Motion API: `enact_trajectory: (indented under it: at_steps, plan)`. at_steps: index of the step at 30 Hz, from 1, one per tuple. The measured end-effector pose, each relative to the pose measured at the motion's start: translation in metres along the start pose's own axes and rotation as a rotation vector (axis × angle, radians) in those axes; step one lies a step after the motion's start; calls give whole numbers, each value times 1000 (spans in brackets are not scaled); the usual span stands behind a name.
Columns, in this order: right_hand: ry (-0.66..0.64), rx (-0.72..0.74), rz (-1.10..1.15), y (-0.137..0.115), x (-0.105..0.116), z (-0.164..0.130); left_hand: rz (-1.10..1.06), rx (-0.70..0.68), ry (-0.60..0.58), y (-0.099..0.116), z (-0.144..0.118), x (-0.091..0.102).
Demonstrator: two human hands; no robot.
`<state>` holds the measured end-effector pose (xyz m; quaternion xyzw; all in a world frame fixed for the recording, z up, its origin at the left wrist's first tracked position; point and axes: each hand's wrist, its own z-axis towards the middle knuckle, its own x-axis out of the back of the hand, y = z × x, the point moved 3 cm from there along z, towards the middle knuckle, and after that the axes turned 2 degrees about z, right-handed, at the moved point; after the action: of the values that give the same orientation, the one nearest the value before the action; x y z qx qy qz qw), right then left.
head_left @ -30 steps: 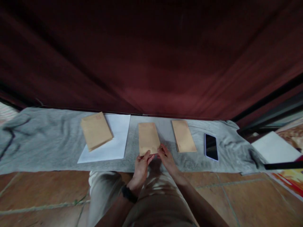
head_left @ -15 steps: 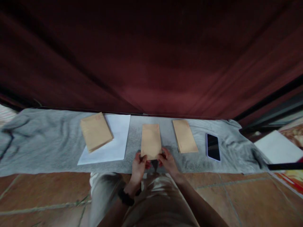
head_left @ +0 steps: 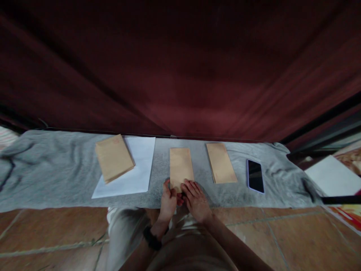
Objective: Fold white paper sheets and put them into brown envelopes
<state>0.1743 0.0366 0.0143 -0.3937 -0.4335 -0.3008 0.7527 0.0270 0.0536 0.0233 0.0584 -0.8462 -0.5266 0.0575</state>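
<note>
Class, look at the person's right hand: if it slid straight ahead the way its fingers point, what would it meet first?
The right hand already touches the middle envelope; beyond it, probably only grey cloth, then the red curtain.

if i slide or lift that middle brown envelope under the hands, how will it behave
The middle brown envelope looks thin and flat, so probably light and bendy when lifted by one end. Lying on the grey cloth, it may drag rather than glide. Both hands, left hand and right hand, rest at its near edge.
</note>
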Motion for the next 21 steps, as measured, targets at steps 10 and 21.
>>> enact_trajectory:
  at_steps: [10, 21]
  plan:
    - [-68, 102, -90, 4, 3, -14, 72, -18, -17, 0, -3, 11]
    - [-62, 96, -71, 3, 8, -13, 787, -731, 7, 22, -5, 23]
